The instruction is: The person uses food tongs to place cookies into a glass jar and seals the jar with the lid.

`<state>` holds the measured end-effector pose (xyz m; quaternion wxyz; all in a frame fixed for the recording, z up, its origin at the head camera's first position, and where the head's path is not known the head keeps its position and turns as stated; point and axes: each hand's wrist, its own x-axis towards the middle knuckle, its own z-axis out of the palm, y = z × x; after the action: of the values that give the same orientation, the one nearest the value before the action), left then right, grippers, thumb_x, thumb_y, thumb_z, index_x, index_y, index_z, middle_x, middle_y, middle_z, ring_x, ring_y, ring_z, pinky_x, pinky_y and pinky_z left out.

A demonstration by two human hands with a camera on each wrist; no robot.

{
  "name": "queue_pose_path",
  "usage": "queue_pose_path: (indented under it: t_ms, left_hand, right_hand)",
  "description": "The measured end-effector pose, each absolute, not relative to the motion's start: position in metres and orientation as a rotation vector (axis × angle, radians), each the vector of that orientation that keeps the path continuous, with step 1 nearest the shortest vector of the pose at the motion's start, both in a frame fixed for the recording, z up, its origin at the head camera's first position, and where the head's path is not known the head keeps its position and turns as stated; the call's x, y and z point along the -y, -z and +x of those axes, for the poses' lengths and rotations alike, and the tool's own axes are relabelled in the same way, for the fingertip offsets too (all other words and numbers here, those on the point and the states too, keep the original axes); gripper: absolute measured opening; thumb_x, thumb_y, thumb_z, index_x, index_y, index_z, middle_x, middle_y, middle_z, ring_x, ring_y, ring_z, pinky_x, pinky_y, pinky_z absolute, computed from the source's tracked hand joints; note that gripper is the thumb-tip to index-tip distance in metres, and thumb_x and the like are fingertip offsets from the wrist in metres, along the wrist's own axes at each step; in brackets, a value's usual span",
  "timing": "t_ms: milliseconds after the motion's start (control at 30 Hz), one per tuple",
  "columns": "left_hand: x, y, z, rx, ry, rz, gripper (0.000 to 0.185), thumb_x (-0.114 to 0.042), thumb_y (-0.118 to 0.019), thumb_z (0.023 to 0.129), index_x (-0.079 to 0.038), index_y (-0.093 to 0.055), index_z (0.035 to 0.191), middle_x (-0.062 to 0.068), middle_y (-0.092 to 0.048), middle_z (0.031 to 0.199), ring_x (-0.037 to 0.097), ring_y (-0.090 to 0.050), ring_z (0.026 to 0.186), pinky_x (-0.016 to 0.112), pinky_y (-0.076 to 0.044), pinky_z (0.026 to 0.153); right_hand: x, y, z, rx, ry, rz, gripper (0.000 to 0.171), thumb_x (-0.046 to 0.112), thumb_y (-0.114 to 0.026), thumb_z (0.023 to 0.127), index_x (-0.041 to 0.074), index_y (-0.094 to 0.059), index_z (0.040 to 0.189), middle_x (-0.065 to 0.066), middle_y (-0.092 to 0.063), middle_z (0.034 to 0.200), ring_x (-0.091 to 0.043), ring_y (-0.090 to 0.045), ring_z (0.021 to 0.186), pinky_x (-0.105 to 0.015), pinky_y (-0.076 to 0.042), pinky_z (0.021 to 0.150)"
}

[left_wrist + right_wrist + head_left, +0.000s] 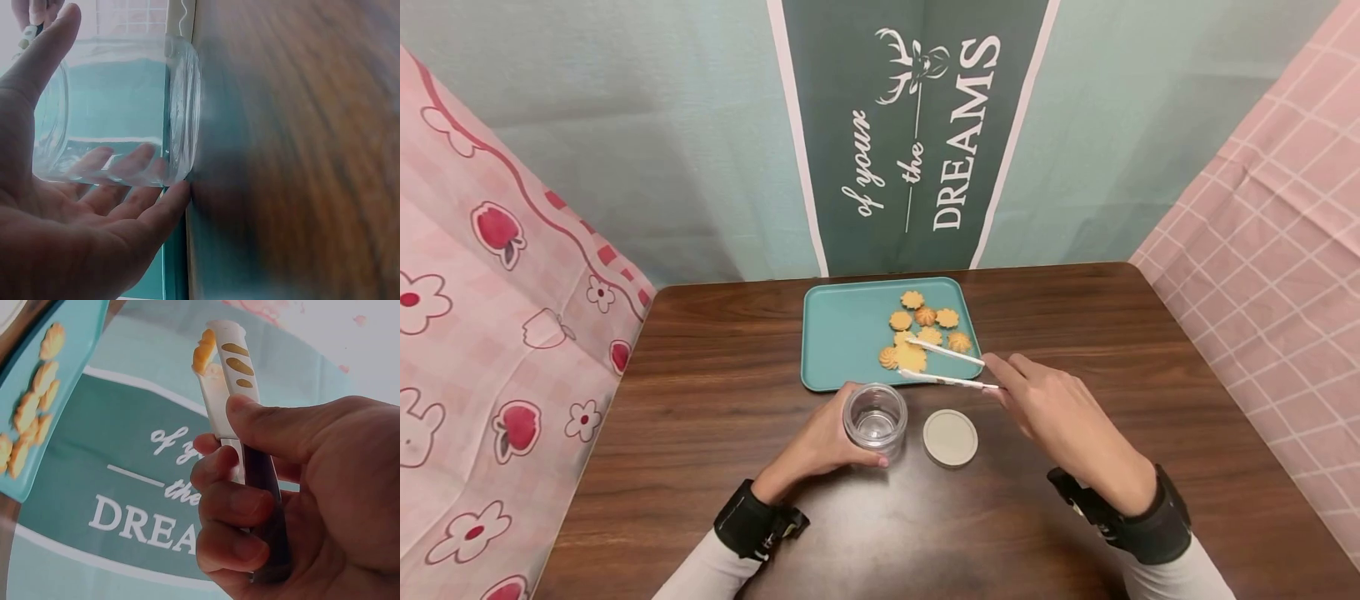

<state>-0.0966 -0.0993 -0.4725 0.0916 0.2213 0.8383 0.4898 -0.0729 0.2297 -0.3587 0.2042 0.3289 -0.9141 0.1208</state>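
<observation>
Your left hand (820, 446) cupped a clear glass jar (875, 418) that stood upright on the wooden table (715, 367); the thumb and fingers curved round its wall, and the jar looked empty. In the left wrist view your fingers (134, 215) showed through the glass (119, 112), lying against its far side.

Just right of that hand lay a round pale lid (951, 437), flat on the table, near the jar but apart from it.

Your right hand (1060, 417) gripped white tongs (943, 367), thumb on top and fingers curled beneath the handle. The tongs reached forward and left from that hand, over the near edge of a teal tray (842, 333). In the right wrist view the tongs (228, 381) held a biscuit (203, 353) at their tip.

More biscuits (925, 329) lay clustered on the tray, beyond your right fingertips, and one (910, 358) sat between the tong tips. Beyond the tray hung a green banner (917, 125).
</observation>
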Motion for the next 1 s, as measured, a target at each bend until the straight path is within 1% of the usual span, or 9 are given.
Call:
queue_pose_path:
  t_ms: [133, 267, 333, 400, 500, 600, 800, 900, 1000]
  left_hand:
    - [0.099, 0.473, -0.098, -2.513, -1.439, 0.671, 0.1, -0.033, -0.106, 0.059, -0.005, -0.054, 0.14, 0.01, -0.069, 0.131, 0.028, -0.067, 0.121, 0.047, -0.052, 0.105]
    - [0.099, 0.473, -0.098, -2.524, -1.416, 0.673, 0.101, -0.034, -0.105, 0.059, -0.007, -0.053, 0.141, 0.01, -0.069, 0.131, 0.028, -0.066, 0.12, 0.047, -0.052, 0.104]
    - [0.098, 0.472, -0.098, -2.519, -1.415, 0.664, 0.1, -0.034, -0.106, 0.059, -0.008, -0.053, 0.14, 0.01, -0.069, 0.131, 0.028, -0.066, 0.12, 0.046, -0.052, 0.104]
    - [0.098, 0.472, -0.098, -2.517, -1.417, 0.653, 0.1, -0.034, -0.106, 0.059, -0.008, -0.053, 0.139, 0.01, -0.069, 0.13, 0.027, -0.066, 0.119, 0.046, -0.052, 0.104]
    - [0.097, 0.472, -0.097, -2.518, -1.418, 0.646, 0.099, -0.034, -0.106, 0.058, -0.009, -0.052, 0.138, 0.009, -0.069, 0.13, 0.028, -0.066, 0.119, 0.046, -0.052, 0.103]
    - [0.097, 0.473, -0.096, -2.519, -1.42, 0.642, 0.099, -0.033, -0.106, 0.058, -0.01, -0.052, 0.138, 0.008, -0.069, 0.13, 0.029, -0.066, 0.119, 0.046, -0.052, 0.103]
    - [0.097, 0.474, -0.097, -2.501, -1.444, 0.654, 0.105, -0.031, -0.106, 0.059, -0.01, -0.049, 0.145, 0.008, -0.067, 0.135, 0.03, -0.065, 0.123, 0.049, -0.051, 0.106]
    - [0.097, 0.474, -0.097, -2.491, -1.456, 0.654, 0.107, -0.029, -0.106, 0.059, -0.011, -0.049, 0.149, 0.007, -0.065, 0.139, 0.028, -0.063, 0.126, 0.05, -0.049, 0.109]
    - [0.096, 0.474, -0.097, -2.489, -1.451, 0.641, 0.106, -0.028, -0.106, 0.059, -0.013, -0.051, 0.148, 0.005, -0.065, 0.139, 0.025, -0.063, 0.126, 0.049, -0.049, 0.11]
  right_hand:
    - [-0.224, 0.359, -0.067, 2.556, -0.36, 0.945, 0.035, 0.007, -0.076, 0.095, 0.002, -0.067, 0.128, -0.002, -0.059, 0.085, -0.014, -0.051, 0.058, -0.031, -0.044, 0.049]
    - [-0.218, 0.358, -0.063, 2.555, -0.35, 0.997, 0.043, 0.003, -0.081, 0.087, 0.004, -0.067, 0.127, 0.002, -0.053, 0.082, -0.009, -0.044, 0.057, -0.025, -0.039, 0.048]
    - [-0.216, 0.358, -0.061, 2.564, -0.345, 1.023, 0.044, 0.003, -0.083, 0.086, 0.006, -0.066, 0.127, 0.003, -0.05, 0.082, -0.007, -0.04, 0.057, -0.022, -0.036, 0.049]
    - [-0.214, 0.357, -0.06, 2.583, -0.343, 1.037, 0.043, 0.004, -0.083, 0.088, 0.007, -0.065, 0.127, 0.005, -0.048, 0.081, -0.005, -0.038, 0.059, -0.02, -0.034, 0.05]
    - [-0.212, 0.358, -0.058, 2.615, -0.344, 1.049, 0.034, 0.011, -0.078, 0.097, 0.009, -0.064, 0.127, 0.007, -0.046, 0.081, -0.003, -0.036, 0.06, -0.018, -0.032, 0.051]
    - [-0.21, 0.358, -0.057, 2.638, -0.342, 1.053, 0.03, 0.014, -0.075, 0.1, 0.009, -0.064, 0.127, 0.007, -0.048, 0.083, -0.002, -0.037, 0.061, -0.017, -0.033, 0.051]
    - [-0.206, 0.36, -0.055, 2.67, -0.333, 1.041, 0.038, 0.012, -0.082, 0.093, 0.008, -0.066, 0.128, 0.004, -0.055, 0.088, -0.006, -0.044, 0.064, -0.02, -0.039, 0.053]
    - [-0.205, 0.36, -0.054, 2.682, -0.327, 1.032, 0.039, 0.013, -0.082, 0.093, 0.007, -0.067, 0.128, 0.003, -0.059, 0.09, -0.007, -0.047, 0.066, -0.021, -0.042, 0.054]
    - [-0.205, 0.36, -0.054, 2.685, -0.314, 1.029, 0.039, 0.014, -0.082, 0.093, 0.007, -0.067, 0.128, 0.002, -0.06, 0.091, -0.007, -0.049, 0.067, -0.022, -0.043, 0.054]
